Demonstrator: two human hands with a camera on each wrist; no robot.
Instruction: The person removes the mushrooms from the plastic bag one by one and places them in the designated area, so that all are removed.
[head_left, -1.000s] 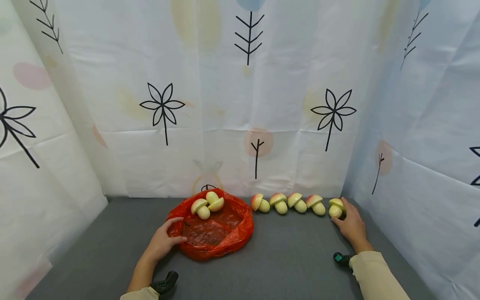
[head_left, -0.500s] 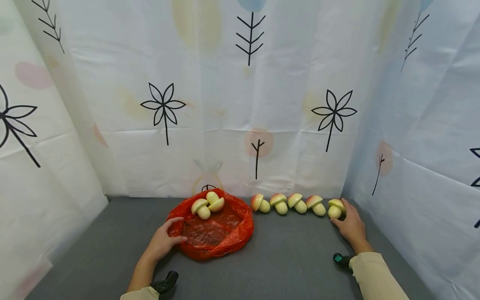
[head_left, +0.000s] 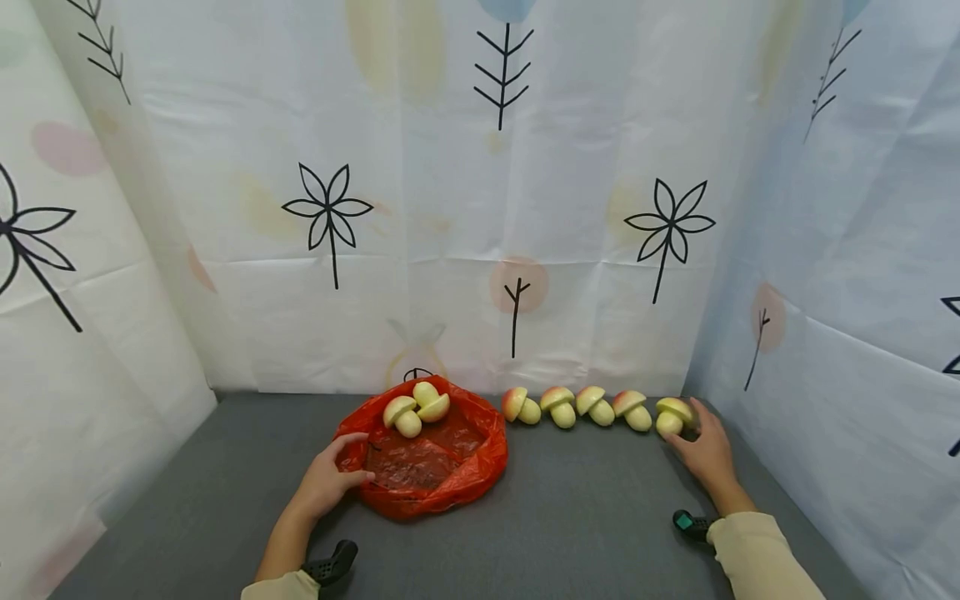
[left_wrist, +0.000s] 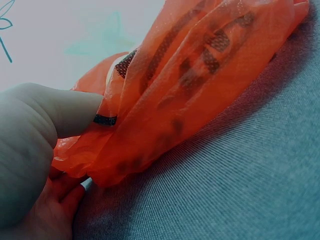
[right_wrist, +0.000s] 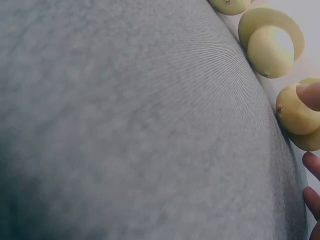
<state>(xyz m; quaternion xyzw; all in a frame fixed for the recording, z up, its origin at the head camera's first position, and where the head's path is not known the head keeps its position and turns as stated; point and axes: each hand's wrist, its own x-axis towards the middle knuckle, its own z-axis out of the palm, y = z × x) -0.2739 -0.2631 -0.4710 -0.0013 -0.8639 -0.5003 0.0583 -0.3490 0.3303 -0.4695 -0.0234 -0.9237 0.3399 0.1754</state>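
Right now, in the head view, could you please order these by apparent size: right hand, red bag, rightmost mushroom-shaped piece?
1. Red bag, clearly largest
2. Right hand
3. Rightmost mushroom-shaped piece, smallest

- Desk (head_left: 585, 508) with a flat, dark grey woven-cloth top.
- White, creased fabric sheet (head_left: 435, 200) behind the back edge, printed with black-outlined flowers (head_left: 327, 207) and pale pastel blotches.
- White printed left panel (head_left: 82, 400) along the left edge.
- Bluish-white printed right panel (head_left: 840, 250) along the right edge.
- Soft, diffuse light.
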